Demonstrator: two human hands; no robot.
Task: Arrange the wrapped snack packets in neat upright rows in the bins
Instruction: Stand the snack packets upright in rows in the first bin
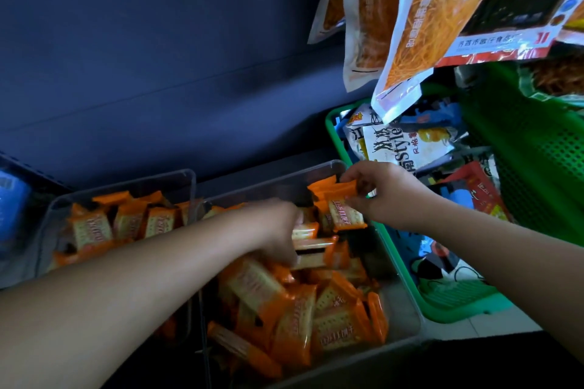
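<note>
Plainly, the sorting of the right bin (407, 309) is under way. The right hand (384, 196) pinches one orange packet (346, 215) by its top edge between thumb and fingers. It holds it upright at the far right corner of that bin, just beside other packets standing there. The left hand (275, 230) reaches across into the middle of the same bin, knuckles up, fingers down among the packets. I cannot tell whether they grip one or only press the stack back, since the back of the hand hides them.

The step in hand looks like building an upright row at the far end. The next move probably calls for setting the pinched packet on its edge against its neighbours. The other hand would need to keep the loose heap (300, 319) from sliding into the gap.

By count, there are two clear bins. The left bin (132, 182) shows about four packets standing face-on in a row, the rest hidden by the forearm. The right one holds well over a dozen, mostly jumbled flat at the near end and too overlapped for an exact tally. One green basket (448, 309) of mixed snacks sits to the right, and at least three large bags (426, 41) hang above it.
</note>
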